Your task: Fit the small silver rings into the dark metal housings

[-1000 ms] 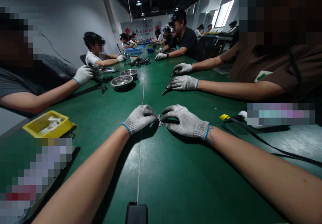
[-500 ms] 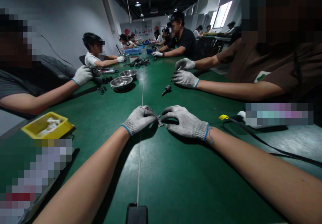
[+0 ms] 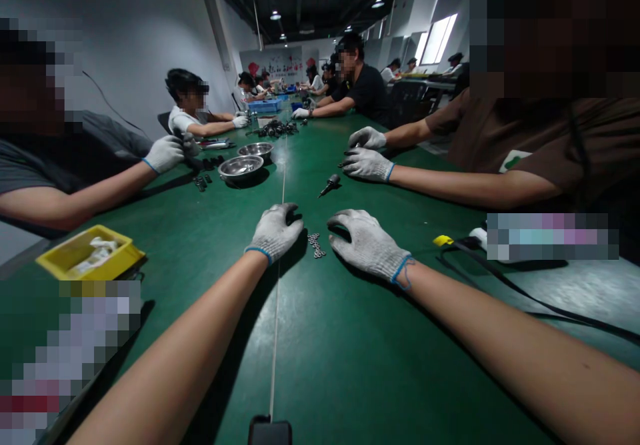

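Here, the left hand [image 3: 277, 233] and the right hand [image 3: 367, 244] flank a patch of small metal rings [image 3: 316, 245] on a green surface [image 3: 320, 365].
In the head view, the rings lie loosely together in a narrow patch. The left hand, gloved, is just left of the rings, its fingers loosely bent, thumb parted from the forefinger, nothing visible in its grasp. The right hand, also gloved, is just right of the rings, fingers arched and thumb spread from them, again with nothing seen in hold. Beyond the rings lies a dark pointed tool [image 3: 330, 184]; farther beyond, to their left, are two metal bowls [image 3: 241, 177]. A yellow tray [image 3: 125, 260] sits well left of the rings.
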### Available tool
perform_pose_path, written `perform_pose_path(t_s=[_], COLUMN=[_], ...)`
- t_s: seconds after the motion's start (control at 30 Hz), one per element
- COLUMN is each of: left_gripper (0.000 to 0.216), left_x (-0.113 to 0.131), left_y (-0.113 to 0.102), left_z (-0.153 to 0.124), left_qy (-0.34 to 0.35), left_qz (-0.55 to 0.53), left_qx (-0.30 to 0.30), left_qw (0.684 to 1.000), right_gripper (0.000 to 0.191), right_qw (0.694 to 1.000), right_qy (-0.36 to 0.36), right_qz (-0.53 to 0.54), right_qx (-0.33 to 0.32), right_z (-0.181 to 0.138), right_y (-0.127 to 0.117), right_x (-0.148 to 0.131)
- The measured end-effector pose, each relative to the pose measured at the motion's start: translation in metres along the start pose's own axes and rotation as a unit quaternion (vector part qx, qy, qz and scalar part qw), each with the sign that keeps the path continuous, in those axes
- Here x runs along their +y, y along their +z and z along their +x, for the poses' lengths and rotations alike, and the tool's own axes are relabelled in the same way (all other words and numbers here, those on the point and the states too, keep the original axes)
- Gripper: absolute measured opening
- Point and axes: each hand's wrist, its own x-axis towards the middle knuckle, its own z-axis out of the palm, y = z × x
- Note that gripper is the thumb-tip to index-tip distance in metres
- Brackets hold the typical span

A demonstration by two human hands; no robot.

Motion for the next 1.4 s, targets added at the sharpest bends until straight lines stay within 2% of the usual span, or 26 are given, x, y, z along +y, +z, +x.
perform_pose_path(t_s=[0.23,0.33,0.47,0.6,0.87,1.03,1.13,1.27,1.4], left_gripper=[0.045,0.043,0.039,0.037,0.040,0.043,0.041,0.034,0.037], left_x=[0.015,0.030,0.051,0.062,0.064,0.058,0.052,0.049,0.053], left_y=[0.016,0.028,0.045,0.054,0.059,0.058,0.052,0.039,0.024], left_z=[0.050,0.075,0.101,0.114,0.130,0.135,0.129,0.104,0.069], left_qy=[-0.026,-0.034,-0.056,-0.080,-0.102,-0.117,-0.117,-0.102,-0.093], left_qz=[0.034,0.048,0.059,0.062,0.051,-0.011,-0.080,-0.204,-0.289], left_qx=[-0.028,-0.024,-0.017,-0.008,-0.022,-0.035,-0.034,-0.028,-0.029], left_qw=[0.999,0.998,0.997,0.995,0.993,0.992,0.989,0.973,0.952], right_gripper=[0.031,0.022,0.018,0.020,0.020,0.020,0.022,0.025,0.033], right_qw=[0.999,0.992,0.964,0.952,0.949,0.951,0.952,0.950,0.946], right_qy=[0.029,0.057,0.116,0.135,0.140,0.141,0.140,0.134,0.111], right_qz=[0.008,0.076,0.167,0.198,0.210,0.211,0.213,0.236,0.270], right_qx=[0.019,0.079,0.168,0.188,0.187,0.176,0.172,0.153,0.144], right_z=[0.004,0.008,0.011,0.011,0.010,0.011,0.012,0.013,0.014], right_y=[-0.001,0.000,0.002,0.005,0.008,0.007,0.007,0.006,0.004], right_x=[-0.001,0.009,0.020,0.021,0.018,0.018,0.019,0.020,0.016])
